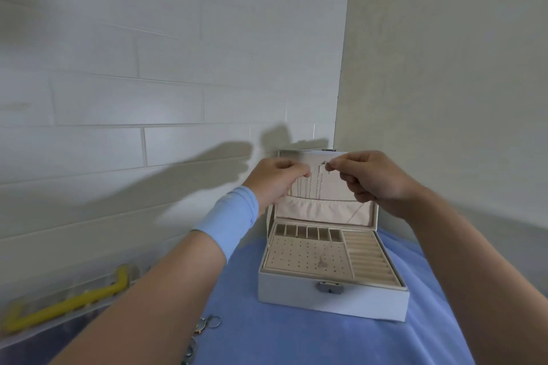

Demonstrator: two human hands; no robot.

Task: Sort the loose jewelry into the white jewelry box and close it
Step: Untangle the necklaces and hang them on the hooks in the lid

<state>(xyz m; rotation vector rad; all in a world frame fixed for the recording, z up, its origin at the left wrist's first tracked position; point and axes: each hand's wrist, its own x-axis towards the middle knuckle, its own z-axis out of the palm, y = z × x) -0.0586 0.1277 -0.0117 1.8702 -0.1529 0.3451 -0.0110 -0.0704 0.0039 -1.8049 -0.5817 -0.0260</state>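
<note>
The white jewelry box (332, 299) stands open on a blue cloth, its lid upright against the wall corner. Inside are a perforated earring panel, small square cells and ring slots. My left hand (274, 179) and my right hand (369, 176) are raised in front of the lid, each pinching an end of a thin silver necklace (318, 178) whose chain hangs down before the lid's inner side. A small piece lies on the earring panel (321, 262). Loose rings and jewelry (207, 324) lie on the cloth by my left forearm.
A clear plastic case with a yellow latch (68, 302) sits at the lower left beside the blue cloth (296, 338). A white tiled wall runs behind and a plain wall closes the right side, forming a corner right behind the box.
</note>
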